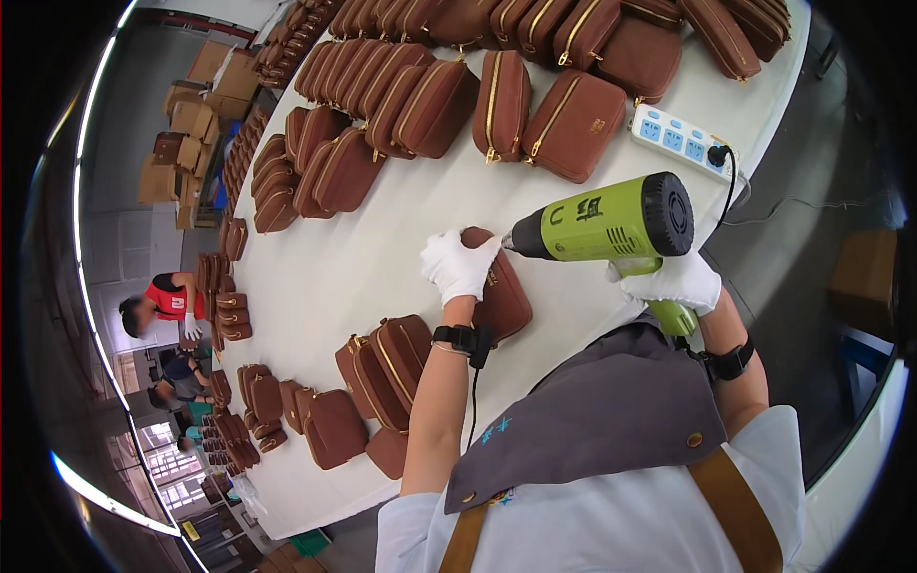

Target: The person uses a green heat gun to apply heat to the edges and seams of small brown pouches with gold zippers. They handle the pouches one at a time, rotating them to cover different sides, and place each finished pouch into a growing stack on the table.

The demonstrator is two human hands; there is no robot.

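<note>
A green and black heat gun point(609, 218) is in my gloved right hand point(673, 281), which grips it by the handle. Its metal nozzle faces left, close beside the fingers of my left hand point(460, 266). That hand, also in a white glove, holds the far end of a brown leather-look zip bag point(510, 304) against the white table point(315, 279). The bag lies with a panel bearing small gold lettering facing up. My left hand covers part of it, so the exact finger grip is partly hidden.
Many brown bags with gold zips point(437, 107) stand in rows across the table's far side. More bags point(387, 365) sit left of my forearm. A power strip point(680, 143) with a black plug lies at the right edge. Co-workers point(170, 297) and cardboard boxes point(190, 132) are farther left.
</note>
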